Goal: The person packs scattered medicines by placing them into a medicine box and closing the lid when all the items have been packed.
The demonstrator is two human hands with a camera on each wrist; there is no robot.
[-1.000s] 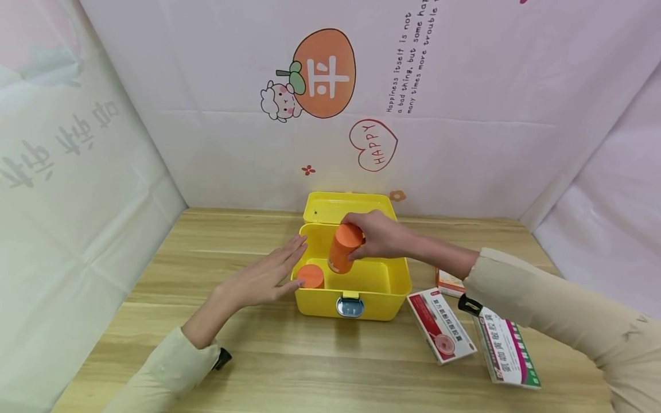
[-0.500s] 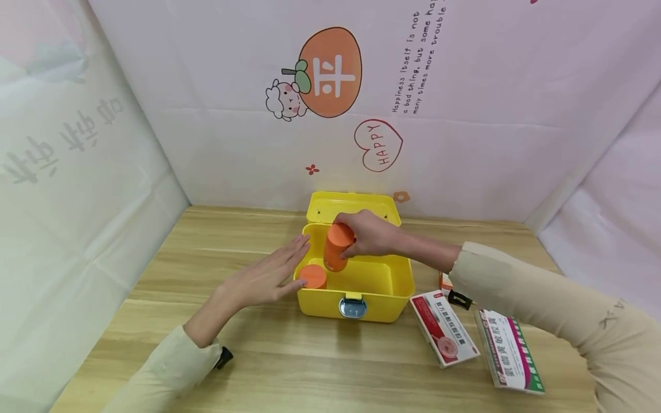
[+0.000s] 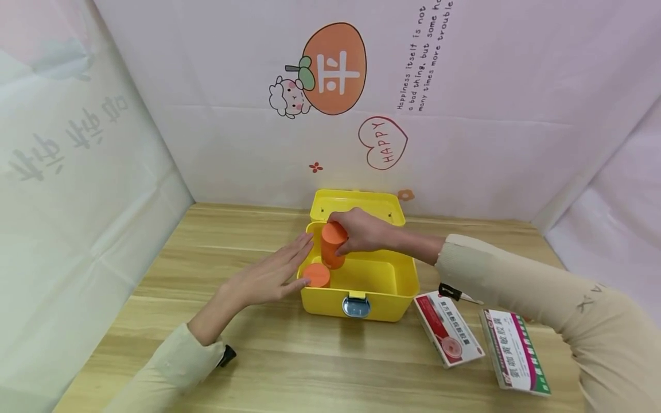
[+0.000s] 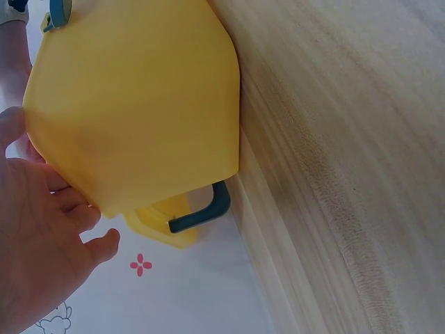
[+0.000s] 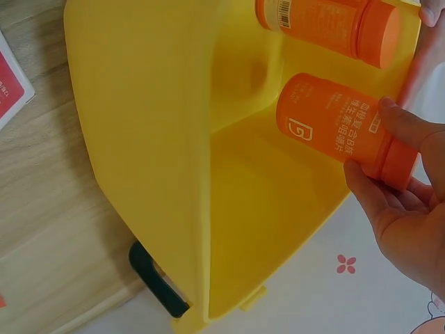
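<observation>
Gripping near the cap, with curled fingers of the right hand [image 3: 356,229], an orange B-vitamin chewable-tablet bottle [image 5: 334,129] inside the yellow box [image 3: 327,304]. Shifted leftward over the last second, to just behind the second orange bottle [image 3: 316,275]; judged nearly in place, not yet released. Touching the box's left end with the left hand [image 3: 268,275], fingers relaxed, nearly straight. Lying farther right of the gripping fingers: red-and-white carton [image 3: 448,330], then green-edged carton [image 3: 515,351]. Cannot tell about contact with the box floor. Partly covered by fingers: bottle's label. Cut off in the right wrist view: second bottle's upper side.
</observation>
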